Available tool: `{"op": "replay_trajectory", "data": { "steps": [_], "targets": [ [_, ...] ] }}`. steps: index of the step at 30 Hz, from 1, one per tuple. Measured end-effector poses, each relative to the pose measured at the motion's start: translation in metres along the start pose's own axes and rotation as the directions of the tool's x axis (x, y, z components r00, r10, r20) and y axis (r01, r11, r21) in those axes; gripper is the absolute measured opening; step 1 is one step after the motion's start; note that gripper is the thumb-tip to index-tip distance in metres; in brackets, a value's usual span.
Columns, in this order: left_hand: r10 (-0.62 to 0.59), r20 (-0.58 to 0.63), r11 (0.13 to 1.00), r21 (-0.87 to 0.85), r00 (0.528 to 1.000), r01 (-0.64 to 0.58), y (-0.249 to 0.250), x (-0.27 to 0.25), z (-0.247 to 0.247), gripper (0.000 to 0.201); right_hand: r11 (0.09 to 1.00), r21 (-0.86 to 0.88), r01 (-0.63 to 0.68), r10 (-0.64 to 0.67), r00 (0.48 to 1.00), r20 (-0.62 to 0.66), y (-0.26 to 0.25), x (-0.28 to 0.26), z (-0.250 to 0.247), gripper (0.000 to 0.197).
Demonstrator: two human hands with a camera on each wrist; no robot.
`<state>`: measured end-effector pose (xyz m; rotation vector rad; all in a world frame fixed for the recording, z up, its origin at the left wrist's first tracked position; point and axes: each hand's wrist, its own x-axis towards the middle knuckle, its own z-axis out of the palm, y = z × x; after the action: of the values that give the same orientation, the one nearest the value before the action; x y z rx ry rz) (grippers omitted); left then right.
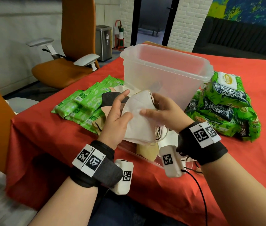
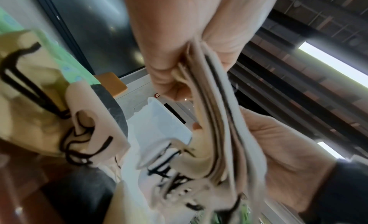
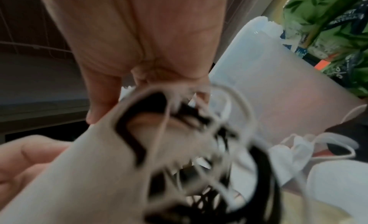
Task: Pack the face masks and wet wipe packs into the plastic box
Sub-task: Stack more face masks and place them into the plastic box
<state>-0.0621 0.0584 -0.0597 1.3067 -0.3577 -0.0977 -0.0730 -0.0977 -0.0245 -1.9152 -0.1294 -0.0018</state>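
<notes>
Both my hands hold one stack of folded white and pale pink face masks just in front of the clear plastic box. My left hand pinches the stack's left edge, thumb on top. Gripping the right edge is my right hand, its thumb across the front. Ear loops dangle below the stack. In the left wrist view the masks' layered edges show between my fingers. Small green wet wipe packs lie left of the box, large green ones right of it.
Loose black and beige masks lie on the red tablecloth under my hands, on what looks like a clear lid. An orange office chair stands past the table's left edge.
</notes>
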Motion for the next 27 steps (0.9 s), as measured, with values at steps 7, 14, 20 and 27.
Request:
{"op": "replay_trajectory", "data": {
  "steps": [7, 14, 20, 27],
  "targets": [
    [-0.114, -0.224, 0.985, -0.149, 0.968, 0.082, -0.007, 0.000, 0.013, 0.033, 0.980, 0.165, 0.109, -0.037, 0.920, -0.389, 0.005, 0.004, 0.001, 0.035],
    [-0.073, -0.233, 0.997, -0.035, 0.970, 0.067, -0.008, 0.004, 0.028, 0.052, 0.998, 0.055, 0.027, -0.022, 0.996, -0.089, 0.013, -0.003, 0.006, 0.071],
    [-0.009, -0.266, 0.991, -0.128, 0.964, -0.026, -0.011, 0.006, 0.008, 0.073, 0.996, 0.077, -0.040, 0.046, 0.996, -0.081, 0.001, -0.010, -0.007, 0.075],
    [0.124, 0.007, 0.991, 0.057, 0.992, -0.124, 0.001, 0.006, -0.006, 0.056, 0.990, 0.100, -0.104, 0.113, 0.990, -0.089, -0.006, -0.014, -0.017, 0.071]
  ]
}}
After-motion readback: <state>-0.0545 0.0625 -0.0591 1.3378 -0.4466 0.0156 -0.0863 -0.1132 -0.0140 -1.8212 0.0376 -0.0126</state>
